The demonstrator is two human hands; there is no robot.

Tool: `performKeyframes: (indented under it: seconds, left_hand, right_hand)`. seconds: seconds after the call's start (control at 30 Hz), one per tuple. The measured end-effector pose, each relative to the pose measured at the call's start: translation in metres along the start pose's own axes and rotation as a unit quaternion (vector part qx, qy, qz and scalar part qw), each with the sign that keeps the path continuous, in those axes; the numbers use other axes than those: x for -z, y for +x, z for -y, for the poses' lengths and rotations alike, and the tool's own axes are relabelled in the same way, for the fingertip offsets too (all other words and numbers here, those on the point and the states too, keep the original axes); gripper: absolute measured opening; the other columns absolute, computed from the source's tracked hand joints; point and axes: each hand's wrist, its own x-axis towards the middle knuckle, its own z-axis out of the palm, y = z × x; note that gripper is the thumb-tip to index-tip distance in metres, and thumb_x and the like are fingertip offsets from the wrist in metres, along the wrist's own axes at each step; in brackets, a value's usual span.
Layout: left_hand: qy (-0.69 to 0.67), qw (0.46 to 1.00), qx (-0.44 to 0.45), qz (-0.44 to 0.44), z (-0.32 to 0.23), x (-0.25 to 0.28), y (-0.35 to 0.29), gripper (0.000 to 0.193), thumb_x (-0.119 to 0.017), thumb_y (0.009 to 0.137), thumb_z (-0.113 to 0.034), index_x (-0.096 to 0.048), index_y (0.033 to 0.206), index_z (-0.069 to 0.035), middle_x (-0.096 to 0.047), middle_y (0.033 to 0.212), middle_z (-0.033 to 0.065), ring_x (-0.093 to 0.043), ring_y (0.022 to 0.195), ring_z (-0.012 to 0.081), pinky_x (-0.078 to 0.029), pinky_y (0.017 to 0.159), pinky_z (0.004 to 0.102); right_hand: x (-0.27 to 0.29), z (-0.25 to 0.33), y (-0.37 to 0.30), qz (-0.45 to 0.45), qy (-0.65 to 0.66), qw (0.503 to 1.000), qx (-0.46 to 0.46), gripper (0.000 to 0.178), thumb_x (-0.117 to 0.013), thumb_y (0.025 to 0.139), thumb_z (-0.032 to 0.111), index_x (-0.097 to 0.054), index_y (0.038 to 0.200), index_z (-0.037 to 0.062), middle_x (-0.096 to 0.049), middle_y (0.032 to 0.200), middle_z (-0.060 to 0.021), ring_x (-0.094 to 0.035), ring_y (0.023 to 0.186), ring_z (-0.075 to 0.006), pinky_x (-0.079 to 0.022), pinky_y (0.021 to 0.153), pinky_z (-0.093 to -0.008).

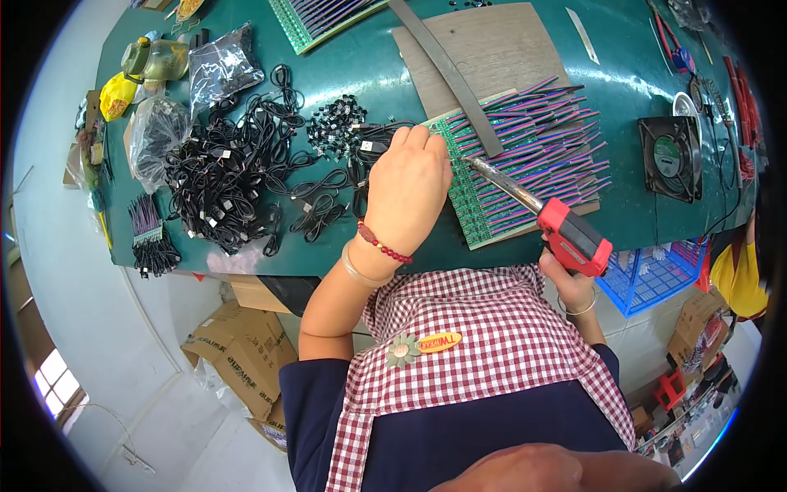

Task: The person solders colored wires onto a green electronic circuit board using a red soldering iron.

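Observation:
My right hand grips a red and black soldering gun. Its metal tip reaches up and left to the near-left part of a green circuit board panel. Rows of pink, blue and black wires run rightward from that panel. My left hand is closed at the panel's left edge, its fingertips bent away from view, so what they pinch is hidden. Just left of it lie a USB plug and black cable. A flat grey metal bar lies across the panel onto a brown board.
Left on the green table lie a heap of black USB cables, small black parts and plastic bags. Another wired panel lies at the far edge. A black fan stands right, above a blue crate.

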Motion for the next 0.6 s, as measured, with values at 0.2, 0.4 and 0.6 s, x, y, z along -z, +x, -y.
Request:
performKeyframes:
  seconds: [0.2,0.4,0.6]
  left_hand:
    - [0.008,1.0,0.005,-0.001,-0.001,0.0002,-0.0014,0.007,-0.061,0.074,-0.006,-0.054,0.073,-0.003,-0.051,0.074,0.0086,-0.054,0.075,0.025,-0.048,0.063,0.0342]
    - [0.01,1.0,0.005,-0.012,-0.0013,-0.0019,-0.0048,0.009,-0.062,0.073,-0.006,-0.053,0.073,-0.005,-0.049,0.074,0.007,-0.053,0.075,0.0232,-0.048,0.061,0.0331]
    - [0.01,0.999,0.013,-0.031,-0.0038,-0.0056,-0.0073,0.009,-0.063,0.072,-0.005,-0.054,0.074,-0.005,-0.049,0.074,0.0071,-0.053,0.074,0.0229,-0.048,0.06,0.0332]
  right_hand:
    - [0.0034,-0.0059,-0.0013,0.007,0.012,1.0,-0.007,0.019,-0.068,0.078,0.003,-0.061,0.095,0.0005,-0.06,0.079,-0.0005,-0.055,0.069,-0.0079,-0.045,0.061,-0.024]
    - [0.0025,-0.0044,-0.0013,0.026,-0.009,0.999,0.025,0.028,-0.062,0.077,-0.005,-0.056,0.104,-0.0025,-0.057,0.075,-0.004,-0.053,0.062,-0.0101,-0.044,0.056,-0.0236]
    - [-0.0002,-0.0008,-0.0002,0.021,-0.013,1.0,0.002,0.013,-0.063,0.078,0.0,-0.057,0.09,0.0,-0.056,0.072,-0.0018,-0.051,0.061,-0.0086,-0.042,0.055,-0.0225]
